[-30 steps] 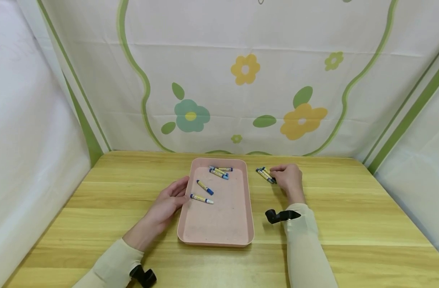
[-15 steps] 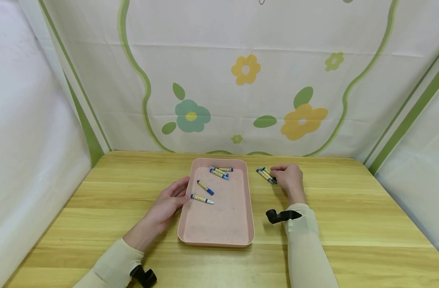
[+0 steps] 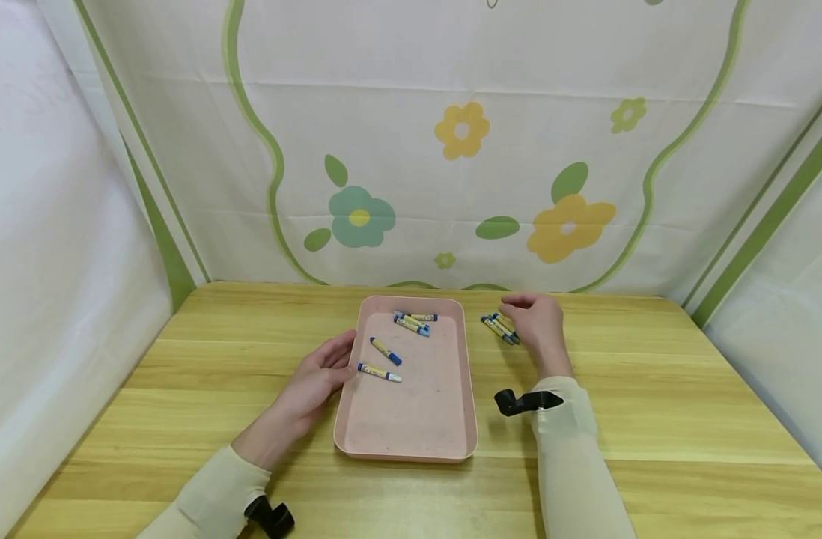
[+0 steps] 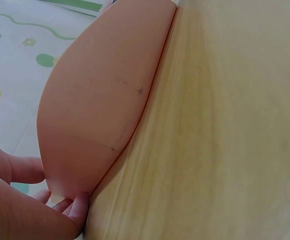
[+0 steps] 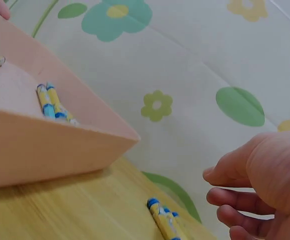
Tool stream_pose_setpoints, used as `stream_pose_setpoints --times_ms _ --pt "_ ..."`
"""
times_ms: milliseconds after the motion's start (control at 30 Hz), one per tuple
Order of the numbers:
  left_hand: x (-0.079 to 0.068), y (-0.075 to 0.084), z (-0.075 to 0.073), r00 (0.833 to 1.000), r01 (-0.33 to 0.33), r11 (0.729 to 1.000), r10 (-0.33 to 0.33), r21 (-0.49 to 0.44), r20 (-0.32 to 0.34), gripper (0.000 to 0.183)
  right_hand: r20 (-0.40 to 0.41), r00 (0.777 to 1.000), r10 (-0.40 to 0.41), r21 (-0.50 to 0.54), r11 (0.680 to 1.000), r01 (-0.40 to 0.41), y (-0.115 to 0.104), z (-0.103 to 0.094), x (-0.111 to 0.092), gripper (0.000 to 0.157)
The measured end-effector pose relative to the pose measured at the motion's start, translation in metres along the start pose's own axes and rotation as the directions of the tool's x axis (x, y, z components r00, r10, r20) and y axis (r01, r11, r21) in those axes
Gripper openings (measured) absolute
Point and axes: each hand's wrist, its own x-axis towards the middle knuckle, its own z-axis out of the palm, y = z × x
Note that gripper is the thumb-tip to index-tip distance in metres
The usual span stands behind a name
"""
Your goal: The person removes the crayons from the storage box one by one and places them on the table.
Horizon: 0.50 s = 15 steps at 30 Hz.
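A shallow pink tray [image 3: 411,419] stands on the table with several crayons in yellow and blue wrappers inside. One crayon with a pale tip [image 3: 379,372] lies by its left wall, a blue-tipped crayon [image 3: 385,351] just behind it, and a small cluster of crayons [image 3: 411,323] near the back. My left hand [image 3: 317,378] holds the tray's left side, thumb at the rim and fingers along the outer wall. Right of the tray, more crayons [image 3: 498,328] lie together on the wood. Beside and slightly over them is my right hand [image 3: 540,326], fingers loosely bent and holding nothing.
The wooden table [image 3: 653,419] ends at a white curtain [image 3: 411,150] printed with flowers, and white side panels hang left and right. Black wrist cameras are strapped on both sleeves.
My right hand has lifted a little up and back from the crayons on the table, uncovering more of them. The left hand and the tray stay in place.
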Motion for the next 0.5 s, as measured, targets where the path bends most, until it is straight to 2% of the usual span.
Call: stream_pose_setpoints --times_ms 267,500 --pt "0.001 0.000 -0.001 1.000 0.009 1.000 -0.009 0.002 -0.013 0.067 -0.023 0.997 -0.070 0.018 0.997 0.071 -0.014 0.005 0.000 0.033" --pt "0.001 -0.001 -0.001 1.000 -0.001 1.000 0.001 0.016 -0.008 0.067 -0.006 0.996 -0.084 0.034 0.996 0.084 -0.023 0.011 -0.003 0.033"
